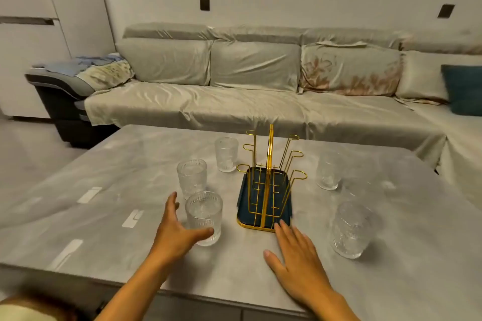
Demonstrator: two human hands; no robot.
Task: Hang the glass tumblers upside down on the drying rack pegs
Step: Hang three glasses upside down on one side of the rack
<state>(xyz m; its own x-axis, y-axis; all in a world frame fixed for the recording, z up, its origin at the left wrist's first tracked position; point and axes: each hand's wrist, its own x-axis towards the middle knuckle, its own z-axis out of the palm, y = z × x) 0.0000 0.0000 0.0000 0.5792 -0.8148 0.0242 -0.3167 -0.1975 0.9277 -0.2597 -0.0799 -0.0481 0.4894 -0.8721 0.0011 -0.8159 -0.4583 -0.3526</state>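
Note:
A drying rack [264,212] with gold wire pegs and a dark blue tray stands mid-table, its pegs bare. Several ribbed glass tumblers stand upright around it: three on the left, the nearest [204,216], another behind it [192,177], the farthest [226,154]. On the right stand a near tumbler [350,229], a blurred one behind it [361,191] and a far one [329,171]. My left hand [177,229] is spread around the nearest left tumbler, thumb touching its base, fingers apart. My right hand [294,255] lies flat, fingers apart, just before the rack's front edge.
The grey stone-look table [117,216] has its front edge close to me. A long sofa [234,101] draped in pale sheets runs behind the table, with a teal cushion [464,88] at the right. White cabinets stand at the far left.

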